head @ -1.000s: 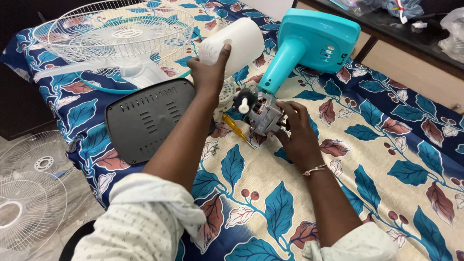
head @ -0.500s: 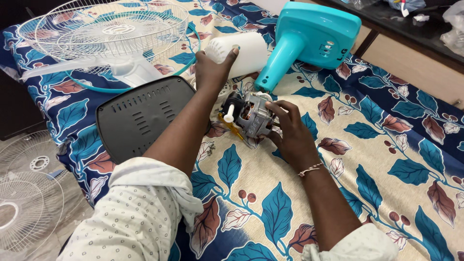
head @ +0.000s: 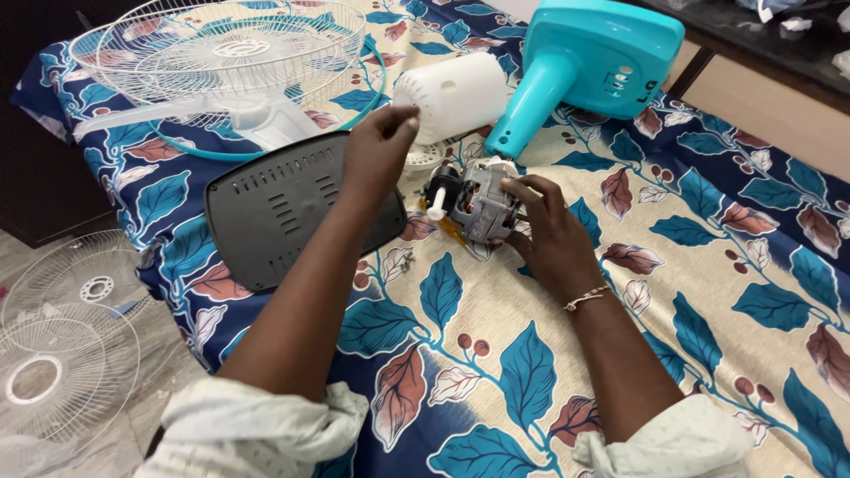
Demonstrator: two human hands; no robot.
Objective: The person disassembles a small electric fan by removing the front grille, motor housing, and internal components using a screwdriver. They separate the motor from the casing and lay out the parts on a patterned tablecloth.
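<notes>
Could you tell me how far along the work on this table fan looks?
Done: the wire guard, dark base plate and white motor cover lie apart on the bed. In hand: the right hand grips the bare motor; the left hand hovers beside the cover. The motor looks still joined to the teal stand.

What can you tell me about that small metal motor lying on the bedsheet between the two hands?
The motor is a compact block of grey metal with a darker part at its left end, where a short white shaft sticks out. Something yellow shows beneath it. It lies on its side on the leaf-patterned bedsheet, at the foot of the turquoise fan stand. The right hand grips it from the right side; the left hand is raised above and to its left, not touching it.
</notes>
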